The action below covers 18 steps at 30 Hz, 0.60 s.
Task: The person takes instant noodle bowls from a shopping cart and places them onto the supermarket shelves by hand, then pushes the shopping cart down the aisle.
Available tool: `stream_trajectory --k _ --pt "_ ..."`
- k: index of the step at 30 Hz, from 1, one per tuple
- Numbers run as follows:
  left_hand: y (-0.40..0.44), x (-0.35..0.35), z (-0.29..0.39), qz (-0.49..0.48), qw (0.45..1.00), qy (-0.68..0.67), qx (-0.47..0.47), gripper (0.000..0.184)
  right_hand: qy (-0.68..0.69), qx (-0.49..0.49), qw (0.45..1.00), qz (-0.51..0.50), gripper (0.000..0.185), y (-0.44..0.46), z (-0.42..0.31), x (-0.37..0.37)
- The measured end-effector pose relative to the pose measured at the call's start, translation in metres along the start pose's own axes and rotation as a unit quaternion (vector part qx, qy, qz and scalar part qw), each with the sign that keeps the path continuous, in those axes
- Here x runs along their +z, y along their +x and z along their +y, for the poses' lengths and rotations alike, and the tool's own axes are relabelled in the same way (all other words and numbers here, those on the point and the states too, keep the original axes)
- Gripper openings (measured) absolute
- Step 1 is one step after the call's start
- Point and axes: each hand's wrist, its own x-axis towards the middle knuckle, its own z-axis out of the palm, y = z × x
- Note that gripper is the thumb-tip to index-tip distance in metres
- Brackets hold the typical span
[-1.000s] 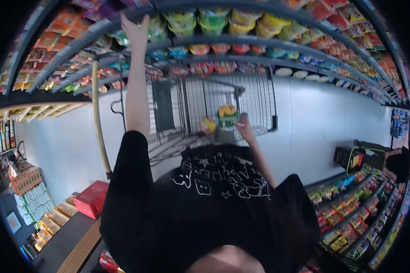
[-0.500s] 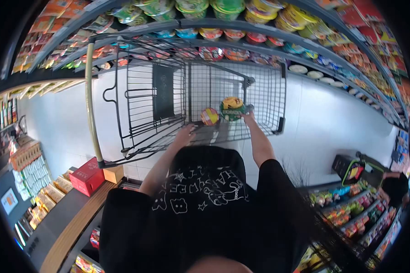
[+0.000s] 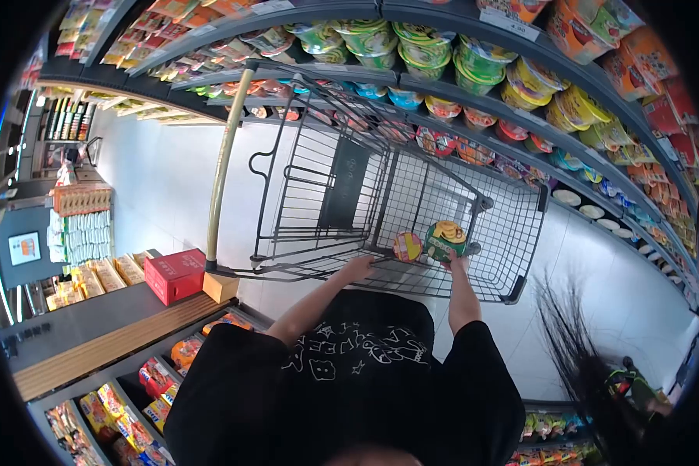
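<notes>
A wire shopping cart (image 3: 474, 291) stands in front of me, its long side toward my body. My left hand (image 3: 356, 269) is closed at the near top rail, its fingers partly hidden. My right hand (image 3: 458, 262) reaches over that side and grips the lower edge of a green snack package (image 3: 446, 241) with a yellow picture of round slices. Just left of that package, inside the cart's basket, is a pink and yellow round tub (image 3: 406, 246). Whether the green package rests on the basket floor cannot be made out.
Beyond the cart runs a shelf of instant noodle bowls (image 3: 427, 50). A red box (image 3: 175, 276) and a small tan box (image 3: 220, 287) sit at the end of a counter on the left. Packaged snacks (image 3: 155, 380) fill shelves behind me. Dark hair hangs at right.
My view has turned, so the cart appears farther right and lower, and tilted. Both hands keep their places at the near rail and the green package.
</notes>
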Motion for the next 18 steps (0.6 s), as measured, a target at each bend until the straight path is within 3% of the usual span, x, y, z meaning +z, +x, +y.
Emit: stream_trajectory --k 2,6,8,10,12,13,14,16,18 --pt "0.008 0.008 -0.016 0.013 0.999 -0.014 0.027 0.038 -0.007 -0.029 0.999 0.029 0.024 -0.004 -0.008 0.002" --pt "0.015 0.013 -0.023 -0.001 0.999 -0.044 -0.004 0.037 0.032 -0.063 0.995 0.076 0.023 -0.016 -0.016 0.003" --pt "0.028 0.025 -0.037 0.058 0.996 0.018 0.066 0.034 0.042 -0.062 0.996 0.042 0.023 -0.018 -0.02 -0.001" --pt "0.026 0.015 -0.02 0.016 0.999 -0.001 0.036 0.035 0.043 -0.18 0.983 0.0 0.024 -0.011 -0.009 -0.006" --pt "0.043 0.029 -0.037 0.067 0.988 -0.135 0.033 0.041 0.08 -0.205 0.973 -0.061 0.024 -0.046 -0.026 -0.009" --pt "0.041 0.018 -0.029 0.06 0.983 -0.162 0.066 0.053 0.047 -0.212 0.97 -0.11 0.024 -0.06 -0.035 -0.012" --pt "0.045 0.014 -0.026 0.074 0.981 -0.161 0.076 0.053 0.014 -0.22 0.962 -0.159 0.025 -0.073 -0.042 -0.014" --pt "0.057 0.007 -0.022 0.011 0.957 -0.285 0.052 0.06 -0.043 -0.227 0.949 -0.216 0.027 -0.093 -0.052 -0.008" --pt "0.027 -0.01 0.011 -0.025 0.887 -0.453 -0.082 0.071 -0.031 -0.216 0.933 -0.288 0.027 -0.118 -0.061 0.005"
